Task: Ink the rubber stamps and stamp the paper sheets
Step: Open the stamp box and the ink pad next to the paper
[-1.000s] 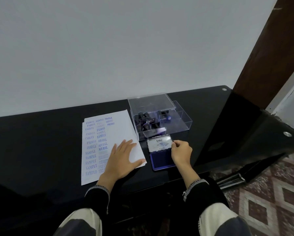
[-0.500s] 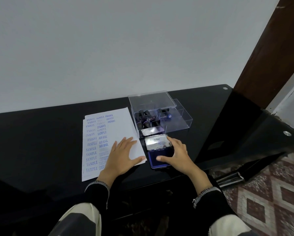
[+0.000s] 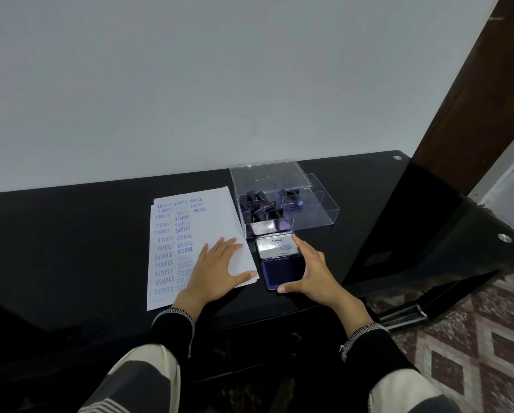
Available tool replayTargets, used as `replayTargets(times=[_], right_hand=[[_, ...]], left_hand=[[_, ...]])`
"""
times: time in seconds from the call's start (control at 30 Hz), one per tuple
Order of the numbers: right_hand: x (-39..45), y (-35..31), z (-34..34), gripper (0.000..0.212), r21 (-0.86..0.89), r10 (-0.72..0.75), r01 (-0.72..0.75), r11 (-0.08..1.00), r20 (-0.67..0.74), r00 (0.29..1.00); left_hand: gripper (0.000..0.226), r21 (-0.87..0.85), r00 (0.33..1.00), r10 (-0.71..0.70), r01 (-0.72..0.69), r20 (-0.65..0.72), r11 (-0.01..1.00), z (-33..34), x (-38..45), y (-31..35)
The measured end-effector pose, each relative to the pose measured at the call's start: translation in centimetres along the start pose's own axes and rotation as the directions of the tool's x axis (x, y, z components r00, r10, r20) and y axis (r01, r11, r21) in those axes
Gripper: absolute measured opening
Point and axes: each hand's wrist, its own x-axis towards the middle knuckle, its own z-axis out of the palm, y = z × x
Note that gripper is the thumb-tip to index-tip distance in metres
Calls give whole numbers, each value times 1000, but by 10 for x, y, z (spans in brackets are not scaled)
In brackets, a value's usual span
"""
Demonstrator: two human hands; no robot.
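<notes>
Paper sheet [image 3: 220, 216]: blue stamped "SAMPLE", "FRAGILE", "AMENDED", "AIR MAIL", partly hidden "FAX". Ink pad lid [image 3: 276, 248]: "Artline"; smaller print unreadable.

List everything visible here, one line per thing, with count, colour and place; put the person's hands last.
paper sheets: small stack, white with blue stamp marks, table left of centre
ink pad: one, blue with silver lid up, right of the sheets
clear box: one, transparent, behind the ink pad
rubber stamps: several, dark, inside the box
table: one, black glossy, against the wall
left hand: flat on the sheets
right hand: around the ink pad's right edge
</notes>
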Motion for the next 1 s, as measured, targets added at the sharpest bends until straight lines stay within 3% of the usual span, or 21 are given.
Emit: replayTargets(times=[0.3,0.4,0.53,0.6,0.73,0.8,0.9,1.0], right_hand=[[8,-5,-2,125,12,11,-11,1000,12,1000],[9,-8,-3,122,-16,34,-34,999,46,998],[14,-22,0,106,-60,22,-20,998,32,999],[19,-31,11,82,-38,-13,10,999,-60,998],[34,-54,46,29,-111,-120,104,988,-150,981],[40,-65,64,26,-280,-141,94,955,-152,978],[48,-77,82,34,-543,-85,-31,839,-187,979],[53,-85,94,41,-558,28,-131,819,-189,981]], left_hand=[[100,0,1000,5,-5,-8,1000,-2,0,0],[82,-54,1000,-7,7,-10,999,-5,0,-2],[53,-166,983,-104,78,-152,983,-12,-3,-12],[40,-173,947,-187,145,-260,974,-18,-4,-20],[35,-194,797,-464,421,-386,886,-36,-12,-40],[38,-221,729,-585,543,-355,810,-43,-20,-50],[43,-258,662,-678,628,-319,735,-47,-28,-59],[43,-295,660,-679,611,-322,734,-50,-27,-58]])
